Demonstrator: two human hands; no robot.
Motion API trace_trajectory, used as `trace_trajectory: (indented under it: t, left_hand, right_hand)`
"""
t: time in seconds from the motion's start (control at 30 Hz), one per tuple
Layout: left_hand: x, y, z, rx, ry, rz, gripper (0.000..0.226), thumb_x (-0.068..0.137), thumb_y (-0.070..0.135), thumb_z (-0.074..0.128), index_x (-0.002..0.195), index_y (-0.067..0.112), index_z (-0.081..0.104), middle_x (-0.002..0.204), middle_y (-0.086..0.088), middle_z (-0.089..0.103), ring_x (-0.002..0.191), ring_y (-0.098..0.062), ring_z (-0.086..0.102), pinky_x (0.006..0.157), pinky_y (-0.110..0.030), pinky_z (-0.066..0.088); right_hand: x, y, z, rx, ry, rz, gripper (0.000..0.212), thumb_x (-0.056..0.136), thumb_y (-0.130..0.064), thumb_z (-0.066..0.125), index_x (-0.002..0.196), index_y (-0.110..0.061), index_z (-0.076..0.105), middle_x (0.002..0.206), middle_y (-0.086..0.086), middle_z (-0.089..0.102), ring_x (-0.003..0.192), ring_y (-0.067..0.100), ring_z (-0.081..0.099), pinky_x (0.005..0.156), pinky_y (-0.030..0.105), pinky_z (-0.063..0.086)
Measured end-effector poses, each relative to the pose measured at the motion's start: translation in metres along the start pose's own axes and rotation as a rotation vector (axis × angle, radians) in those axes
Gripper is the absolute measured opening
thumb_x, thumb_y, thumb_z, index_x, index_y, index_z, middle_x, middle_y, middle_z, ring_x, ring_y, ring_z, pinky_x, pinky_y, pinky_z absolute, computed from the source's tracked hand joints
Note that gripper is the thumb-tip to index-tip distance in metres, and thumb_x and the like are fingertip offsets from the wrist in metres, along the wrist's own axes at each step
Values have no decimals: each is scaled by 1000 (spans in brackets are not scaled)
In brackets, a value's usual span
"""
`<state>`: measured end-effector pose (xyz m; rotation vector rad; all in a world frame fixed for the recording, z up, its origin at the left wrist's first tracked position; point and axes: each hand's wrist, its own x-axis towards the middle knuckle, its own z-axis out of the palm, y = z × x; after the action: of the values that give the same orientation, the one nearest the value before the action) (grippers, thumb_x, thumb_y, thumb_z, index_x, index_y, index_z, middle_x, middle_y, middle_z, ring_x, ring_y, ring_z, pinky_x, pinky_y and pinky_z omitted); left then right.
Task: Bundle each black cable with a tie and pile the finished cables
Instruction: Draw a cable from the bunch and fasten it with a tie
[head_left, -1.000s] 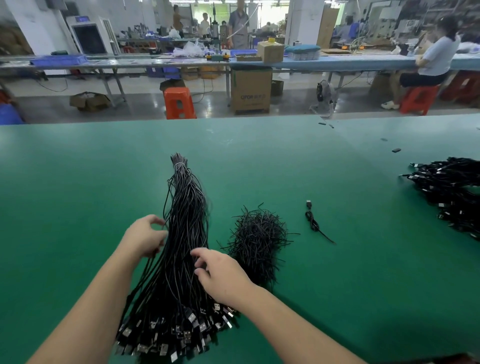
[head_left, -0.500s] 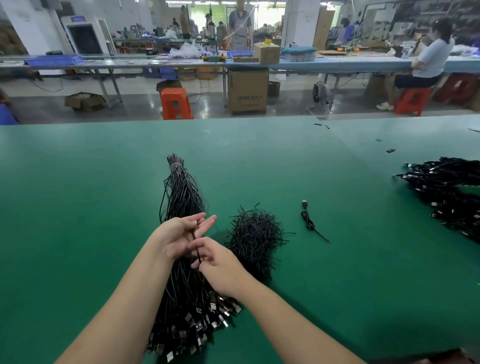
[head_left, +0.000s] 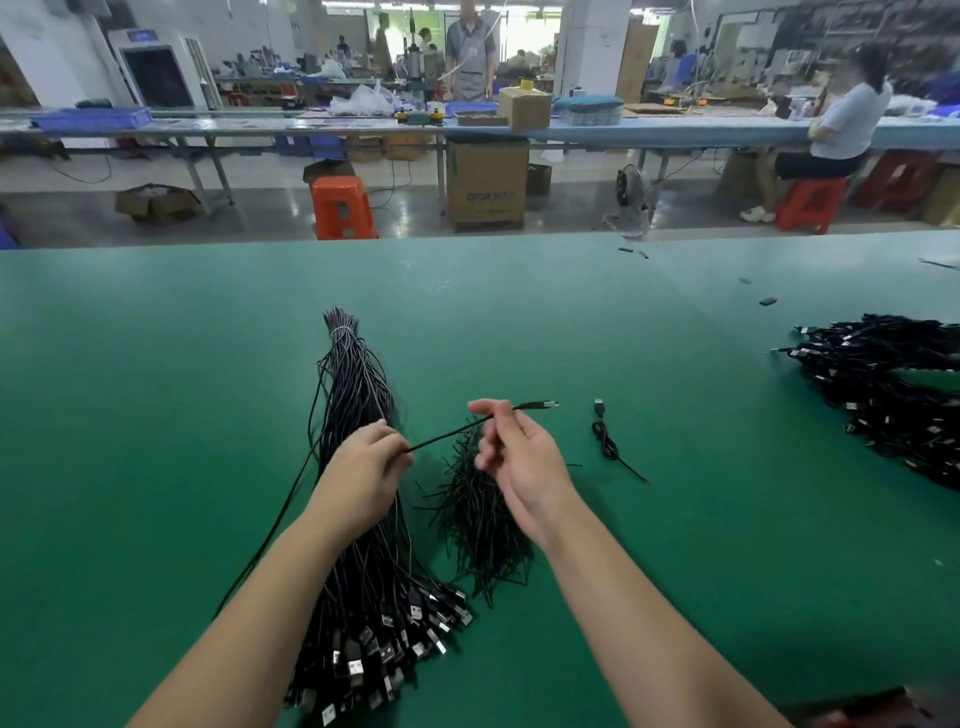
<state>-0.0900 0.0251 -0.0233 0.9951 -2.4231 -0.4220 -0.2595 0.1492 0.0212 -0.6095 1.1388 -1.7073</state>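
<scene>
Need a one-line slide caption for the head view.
Both hands, left hand and right hand, pinch one black cable above the cable bundle and tie pile.

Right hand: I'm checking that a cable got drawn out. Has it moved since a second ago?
Yes. The right hand rose off the cable bundle, rightward over the tie pile, pinching a single cable.
</scene>
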Motion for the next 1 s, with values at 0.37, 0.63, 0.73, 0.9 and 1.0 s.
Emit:
trace_trajectory:
  t: [0.37,0.63,0.73,0.9,1.0]
  left_hand:
    - [-26,55,12,-153,-263,80,19,100,40,55,103,26,67,80,9,69,68,-11,62,68,-30,53]
    - [-21,64,-1,-341,-448,-159,34,101,53,42,104,33,70,80,5,73,65,-8,68,66,-31,59]
    - [-8,63,-20,-509,-232,-268,36,104,45,36,119,29,64,90,0,72,72,-18,71,67,-35,61]
    - [5,78,-43,-845,-291,-233,41,99,49,43,126,27,65,114,9,73,104,-1,67,91,-21,52]
    - [9,92,-41,-832,-392,-204,28,104,29,50,118,17,72,100,15,75,91,5,67,83,-10,47]
  right_hand:
    - [14,-17,-11,129,96,-46,38,107,-39,40,93,-10,60,62,-3,28,48,10,28,44,23,34]
    - [9,-19,-26,-32,8,13,24,101,-9,41,95,-2,64,63,-3,31,50,10,21,43,24,17]
    - [6,-19,-28,-104,-107,26,24,101,-17,45,92,-9,66,63,-4,37,49,10,22,40,22,21]
    - [-10,-6,-14,-337,-321,153,31,104,-39,46,87,-26,68,61,-6,34,47,10,20,38,21,20]
    - [-15,2,-2,-281,-333,219,21,103,-33,45,91,-24,59,59,-6,32,44,8,21,38,19,19]
